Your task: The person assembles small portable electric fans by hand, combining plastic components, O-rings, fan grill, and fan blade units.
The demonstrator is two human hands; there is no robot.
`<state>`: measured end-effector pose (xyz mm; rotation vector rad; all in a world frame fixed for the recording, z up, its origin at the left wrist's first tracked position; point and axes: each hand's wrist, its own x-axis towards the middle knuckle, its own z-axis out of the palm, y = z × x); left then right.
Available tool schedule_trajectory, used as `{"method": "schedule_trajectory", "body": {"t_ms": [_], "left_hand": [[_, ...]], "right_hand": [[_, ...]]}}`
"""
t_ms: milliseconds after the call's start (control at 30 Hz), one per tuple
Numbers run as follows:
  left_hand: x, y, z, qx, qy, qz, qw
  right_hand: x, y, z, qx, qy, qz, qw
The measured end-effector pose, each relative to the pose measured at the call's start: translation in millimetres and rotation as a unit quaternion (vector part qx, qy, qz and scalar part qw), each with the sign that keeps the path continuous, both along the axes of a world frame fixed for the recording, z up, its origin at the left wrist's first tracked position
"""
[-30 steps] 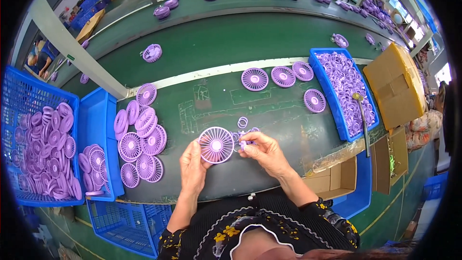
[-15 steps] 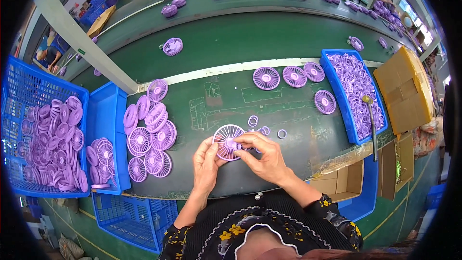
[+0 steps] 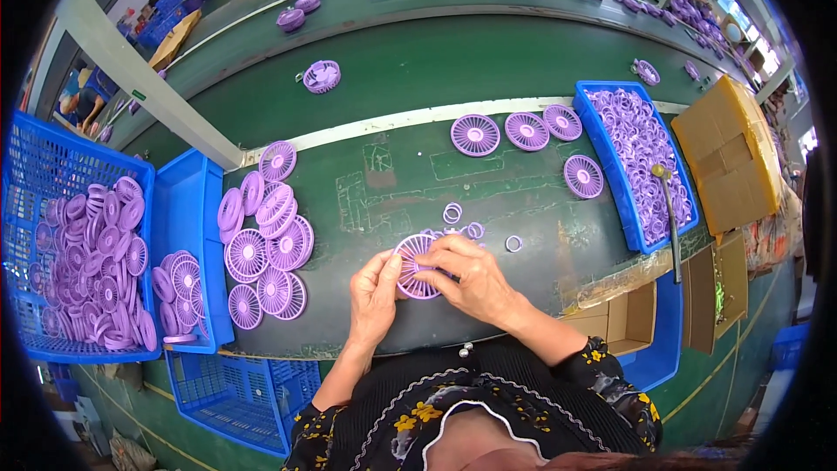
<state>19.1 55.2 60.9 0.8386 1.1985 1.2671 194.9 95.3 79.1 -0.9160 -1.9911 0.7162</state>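
Head view | left hand (image 3: 373,298) grips a purple grille (image 3: 411,270) by its rim, above the table (image 3: 523,183) | right hand (image 3: 475,279) bends over that grille's face, cannot tell whether it pinches anything | just beyond grille: loose rings (image 3: 452,220) | left of it: piled grilles (image 3: 286,249) | farther right of it: blue tray (image 3: 617,179)

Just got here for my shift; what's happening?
A person's left hand holds a purple spoked disc by its edge; the right hand covers part of its face. Any piece beneath is hidden. Loose purple rings lie just beyond, more discs to the left, and a blue tray of rings to the right.
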Motion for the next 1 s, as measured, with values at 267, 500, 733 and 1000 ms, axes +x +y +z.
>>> {"method": "schedule_trajectory", "body": {"t_ms": [267,500,733,1000], "left_hand": [[-21,6,-2,-0.074,0.026,-0.155,0.985],[30,41,21,0.083,0.007,-0.14,0.987],[109,119,-4,0.356,0.43,-0.197,0.806],[154,146,-38,0.37,0.525,-0.268,0.718]], "right_hand": [[20,-1,-10,0.056,0.016,0.15,0.987],[54,-8,3,-0.01,0.136,-0.14,0.981],[96,-22,-53,-0.007,-0.112,-0.275,0.955],[102,-25,-61,-0.086,-0.005,-0.273,0.958]]}}
